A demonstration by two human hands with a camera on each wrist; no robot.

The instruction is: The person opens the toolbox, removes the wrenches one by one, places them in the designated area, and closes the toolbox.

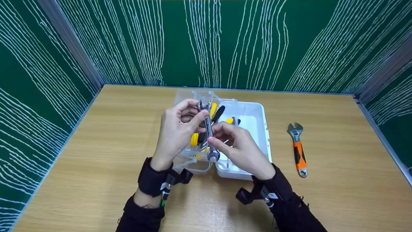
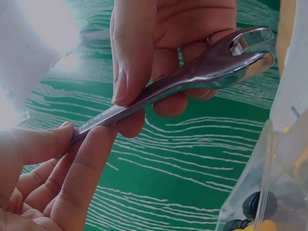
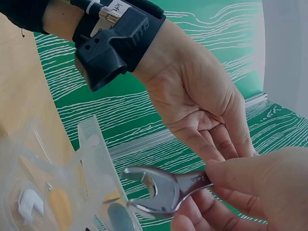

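Note:
Both hands hold a shiny open-end wrench (image 1: 208, 127) over the toolbox, with one forked end at the top and the other end toward the person. The left hand (image 1: 177, 129) pinches its upper part between thumb and fingers. Lower on the shaft, the right hand (image 1: 238, 145) pinches it with thumb and fingertips. In the left wrist view, the wrench (image 2: 192, 77) shows its forked end beyond the left fingers. The right wrist view shows the opposite forked end (image 3: 161, 190) sticking out past the right thumb.
Below the hands stands a white plastic toolbox (image 1: 266, 135), its clear lid (image 1: 183, 95) opened to the left. Several yellow and black handled tools lie inside it. An adjustable wrench (image 1: 299, 153) with an orange and black handle lies on the table (image 1: 106, 138) at the right. Green panels (image 1: 173, 42) surround the table.

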